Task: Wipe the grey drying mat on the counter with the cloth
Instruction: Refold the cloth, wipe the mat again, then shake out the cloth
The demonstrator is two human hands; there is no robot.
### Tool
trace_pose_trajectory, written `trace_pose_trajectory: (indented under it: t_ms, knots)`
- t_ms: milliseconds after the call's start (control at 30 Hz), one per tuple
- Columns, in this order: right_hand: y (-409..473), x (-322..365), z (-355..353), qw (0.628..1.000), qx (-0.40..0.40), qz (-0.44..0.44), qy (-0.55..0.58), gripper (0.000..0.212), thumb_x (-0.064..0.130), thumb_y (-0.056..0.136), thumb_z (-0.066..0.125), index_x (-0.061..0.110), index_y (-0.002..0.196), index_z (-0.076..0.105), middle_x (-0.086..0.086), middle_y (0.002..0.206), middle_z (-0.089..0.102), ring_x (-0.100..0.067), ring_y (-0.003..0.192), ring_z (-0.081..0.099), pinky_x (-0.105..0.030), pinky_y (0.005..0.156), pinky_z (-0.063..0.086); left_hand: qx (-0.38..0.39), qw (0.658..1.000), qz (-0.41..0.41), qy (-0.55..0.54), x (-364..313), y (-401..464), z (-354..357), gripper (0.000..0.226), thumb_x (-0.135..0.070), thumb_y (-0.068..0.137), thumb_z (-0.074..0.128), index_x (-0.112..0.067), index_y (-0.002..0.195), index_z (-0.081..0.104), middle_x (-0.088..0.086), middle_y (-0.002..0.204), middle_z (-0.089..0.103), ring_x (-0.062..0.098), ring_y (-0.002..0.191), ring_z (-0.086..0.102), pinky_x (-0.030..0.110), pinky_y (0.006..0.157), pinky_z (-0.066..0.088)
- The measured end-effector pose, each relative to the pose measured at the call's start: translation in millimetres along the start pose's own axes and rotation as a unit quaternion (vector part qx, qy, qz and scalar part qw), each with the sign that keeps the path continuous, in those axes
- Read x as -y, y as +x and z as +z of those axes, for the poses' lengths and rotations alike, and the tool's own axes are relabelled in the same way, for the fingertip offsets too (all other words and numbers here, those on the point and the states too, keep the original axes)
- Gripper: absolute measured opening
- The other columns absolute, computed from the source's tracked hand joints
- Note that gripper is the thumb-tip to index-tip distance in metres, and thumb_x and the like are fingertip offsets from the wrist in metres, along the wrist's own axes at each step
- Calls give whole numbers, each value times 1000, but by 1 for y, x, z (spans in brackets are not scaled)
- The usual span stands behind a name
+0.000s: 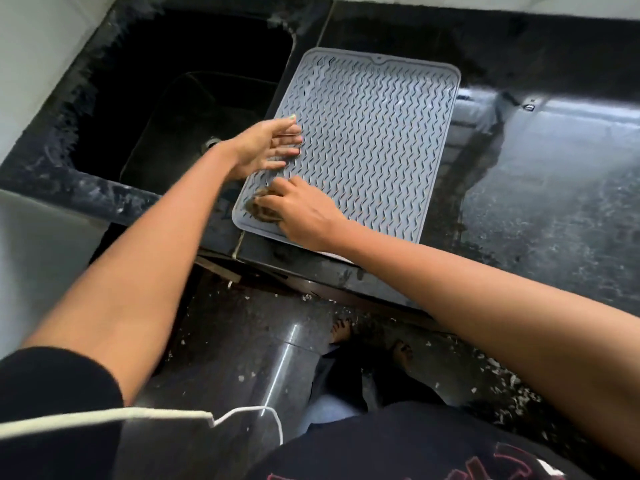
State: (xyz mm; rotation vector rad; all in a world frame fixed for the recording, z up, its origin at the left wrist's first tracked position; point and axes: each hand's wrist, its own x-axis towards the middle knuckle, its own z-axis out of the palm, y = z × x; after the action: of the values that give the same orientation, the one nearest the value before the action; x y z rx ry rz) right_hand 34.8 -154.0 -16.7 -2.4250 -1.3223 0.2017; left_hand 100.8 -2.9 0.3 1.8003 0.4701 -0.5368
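The grey drying mat (374,140), ribbed with wavy ridges, lies on the black counter just right of the sink. My left hand (268,147) rests flat with straight fingers on the mat's left edge. My right hand (301,211) grips a small brownish cloth (258,206) and holds it against the mat's near left corner. Most of the cloth is hidden under my fingers.
A deep black sink (180,109) with a metal drain opens left of the mat. The glossy black counter (554,188) stretches to the right and looks wet. Below the counter edge are a grey pipe (280,372) and my bare feet on a speckled floor.
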Motion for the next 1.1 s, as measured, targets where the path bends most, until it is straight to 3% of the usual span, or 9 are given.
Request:
trace_pose_trajectory:
  t_ms: [100,267,367,467,567,633,867,967,1100]
  knots:
    - [22,10,6,995,60,-41,-71,38,13,92,44,19,128,54,-8,132,48,-33,109,45,-41,78,42,-1,1000,-2,10,8,-3,-1,29,-47,95,44,-27,108,60,-12,113,62,5,104,57,27,95,39]
    - [13,9,-1,990,96,-64,-85,29,8,89,46,12,112,63,-9,125,51,-35,104,45,-40,71,39,-33,987,35,156,9,8,21,55,-42,93,52,-17,141,41,3,142,44,12,120,47,29,99,38]
    - [-13,-3,-10,986,113,-60,-103,26,8,88,49,13,108,65,-5,120,52,-30,99,46,-30,54,26,-123,953,44,272,11,19,40,63,-49,87,59,-19,139,40,8,143,36,24,132,36,39,112,31]
    - [-41,-16,-20,983,131,-56,-118,28,9,87,50,13,111,65,-2,120,54,-27,98,47,-26,49,14,-246,896,44,367,13,26,67,62,-58,84,55,-22,132,40,7,141,34,27,131,30,44,105,28]
    - [-69,-28,-34,982,157,-40,-93,33,6,85,47,13,114,63,1,123,52,-25,99,44,-28,61,34,-332,851,74,401,22,33,92,56,-55,87,47,-20,131,41,7,140,38,28,128,32,42,98,29]
    - [-89,-38,-44,979,188,-23,-69,38,7,84,46,15,118,60,2,122,51,-24,99,40,-36,71,47,-359,842,88,393,30,36,100,55,-52,89,43,-19,133,41,7,140,39,28,126,34,41,97,29]
    - [-158,-69,-63,964,245,5,-102,47,9,80,48,32,119,60,8,110,46,-14,88,29,-37,66,49,-377,843,104,371,37,39,102,56,-52,89,42,-20,134,42,6,138,42,26,123,38,39,96,30]
    - [-163,-77,-69,959,268,9,-88,50,10,78,52,37,118,61,9,107,47,-15,94,37,-34,68,49,-385,838,107,372,35,37,102,55,-51,89,42,-20,135,42,6,138,42,25,122,38,37,96,29]
    - [-127,-84,-95,963,255,85,20,34,5,73,59,25,98,68,4,98,65,-19,91,62,-29,68,53,-400,843,104,344,27,34,106,48,-44,88,46,-18,129,47,5,136,45,24,122,38,37,96,27]
